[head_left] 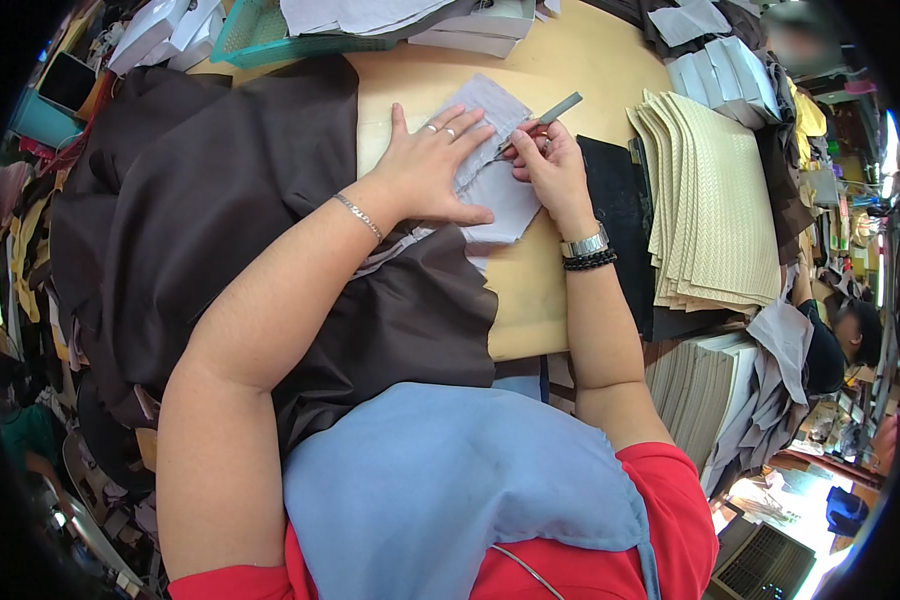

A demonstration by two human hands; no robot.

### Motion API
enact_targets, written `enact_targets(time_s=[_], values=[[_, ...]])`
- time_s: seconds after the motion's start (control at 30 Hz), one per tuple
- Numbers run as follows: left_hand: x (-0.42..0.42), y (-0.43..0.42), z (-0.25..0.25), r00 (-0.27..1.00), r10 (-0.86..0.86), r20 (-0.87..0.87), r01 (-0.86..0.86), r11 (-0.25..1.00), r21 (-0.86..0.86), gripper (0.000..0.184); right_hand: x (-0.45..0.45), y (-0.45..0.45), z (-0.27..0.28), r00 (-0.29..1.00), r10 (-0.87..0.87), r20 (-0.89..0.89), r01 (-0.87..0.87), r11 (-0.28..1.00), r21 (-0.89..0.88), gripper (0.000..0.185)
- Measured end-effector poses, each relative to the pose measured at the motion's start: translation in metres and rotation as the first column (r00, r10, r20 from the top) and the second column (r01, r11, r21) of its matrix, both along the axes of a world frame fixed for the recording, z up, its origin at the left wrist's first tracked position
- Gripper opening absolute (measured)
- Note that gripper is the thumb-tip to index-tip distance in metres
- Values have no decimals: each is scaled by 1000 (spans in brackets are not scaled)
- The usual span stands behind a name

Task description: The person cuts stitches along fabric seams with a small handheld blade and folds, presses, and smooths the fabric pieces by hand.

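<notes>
L hand [433,165]: spread, is laid flat on gray cloth [502,103]
R hand [552,172]: curled, gray tool [561,107] is gripped nr cloth

Head camera: on your head, above and behind your fingers [444,121]
Tabletop [530,295]: faced forward and down, beneath your fingers
Fingers: near you, with a wide view all around

Room to pass over pale yellow tabletop [592,55], beyond right hand [555,168]. In the way: rumpled dark-brown sheet [160,215] at left, thick stack of cream textured sheets [715,205] at right, teal plastic basket [238,42] at far edge.
</notes>
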State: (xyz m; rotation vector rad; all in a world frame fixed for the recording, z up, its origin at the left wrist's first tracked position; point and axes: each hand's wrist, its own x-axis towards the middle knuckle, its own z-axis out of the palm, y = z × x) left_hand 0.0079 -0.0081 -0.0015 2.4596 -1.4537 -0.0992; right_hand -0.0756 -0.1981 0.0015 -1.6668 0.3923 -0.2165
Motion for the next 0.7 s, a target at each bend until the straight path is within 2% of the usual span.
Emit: enact_targets(time_s=[0.17, 0.27, 0.33, 0.7], values=[[5, -5, 13, 998, -47, 40, 45, 998, 51, 108, -1, -1, -2, 1000, 15, 11, -15, 1000, -8, 21], [9, -9, 15, 997, -59, 40, 54, 991, 118, 113, -2, -1, -2, 1000, 10, 15, -10, 1000, 0, 21], [10, -8, 14, 998, -58, 9, 57, 993, 106, 115, -3, -3, -7, 1000, -1, 29, 1, 1000, 8, 22], [12, -9, 17, 997, -57, -43, 63, 987, 148, 121, -6, -1, -8, 977, -172, 127, 154, 978, 137, 19]])
